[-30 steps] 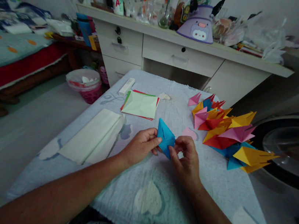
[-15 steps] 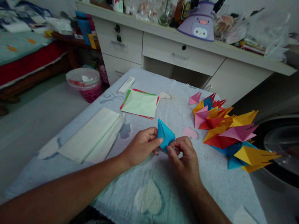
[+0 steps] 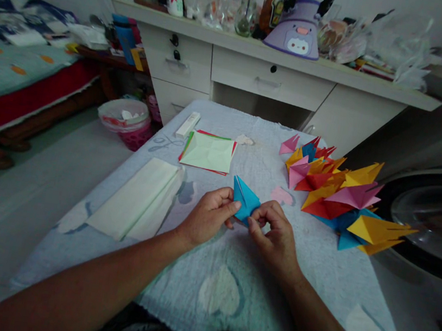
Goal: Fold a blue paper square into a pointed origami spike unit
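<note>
A piece of blue origami paper point(image 3: 245, 199), folded into a pointed diamond-like shape, is held between both hands just above the tablecloth. My left hand point(image 3: 213, 212) pinches its left edge, thumb on top and fingers underneath. On the other side, my right hand point(image 3: 273, 229) grips the lower right corner between thumb and curled fingers. To the right lies a cluster of folded paper pieces point(image 3: 326, 194) in yellow, red, pink and blue. Beyond my left hand rests a stack of square paper sheets point(image 3: 208, 152), pale green on top with red and green edges showing.
A folded pale sheet point(image 3: 134, 197) lies on the table's left side, and a small white box point(image 3: 188, 124) sits farther back. A pink waste bin point(image 3: 126, 122) stands on the floor at left. Behind the table is a white desk point(image 3: 272, 79); a front-loading washer point(image 3: 435, 217) is at right.
Both hands keep their hold on the blue paper almost unmoved. The whole view has shifted very slightly.
</note>
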`<state>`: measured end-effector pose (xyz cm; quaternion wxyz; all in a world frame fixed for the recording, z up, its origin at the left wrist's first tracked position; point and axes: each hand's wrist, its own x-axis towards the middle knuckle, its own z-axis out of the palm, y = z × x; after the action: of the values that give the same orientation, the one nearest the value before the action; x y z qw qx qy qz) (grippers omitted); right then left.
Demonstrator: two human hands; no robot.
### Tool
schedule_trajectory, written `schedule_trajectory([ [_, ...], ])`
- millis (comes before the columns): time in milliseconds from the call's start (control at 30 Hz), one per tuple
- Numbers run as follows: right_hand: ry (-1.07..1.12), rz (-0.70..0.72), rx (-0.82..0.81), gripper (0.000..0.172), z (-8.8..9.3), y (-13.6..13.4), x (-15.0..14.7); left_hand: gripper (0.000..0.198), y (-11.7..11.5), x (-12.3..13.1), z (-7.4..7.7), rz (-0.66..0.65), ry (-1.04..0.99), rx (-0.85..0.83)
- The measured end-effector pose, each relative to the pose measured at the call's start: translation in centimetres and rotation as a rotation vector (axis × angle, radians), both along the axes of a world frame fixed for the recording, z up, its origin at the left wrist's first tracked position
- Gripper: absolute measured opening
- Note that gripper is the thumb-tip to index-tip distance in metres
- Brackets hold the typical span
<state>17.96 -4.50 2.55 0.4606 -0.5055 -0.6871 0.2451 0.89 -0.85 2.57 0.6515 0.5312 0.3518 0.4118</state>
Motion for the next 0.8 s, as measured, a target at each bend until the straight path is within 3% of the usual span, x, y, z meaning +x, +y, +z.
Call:
schedule_trajectory([
  [800, 0.125, 0.085, -0.115, 0.013, -0.10, 0.28, 0.62, 0.025, 0.05, -0.65, 0.56, -0.092, 0.022, 0.067],
])
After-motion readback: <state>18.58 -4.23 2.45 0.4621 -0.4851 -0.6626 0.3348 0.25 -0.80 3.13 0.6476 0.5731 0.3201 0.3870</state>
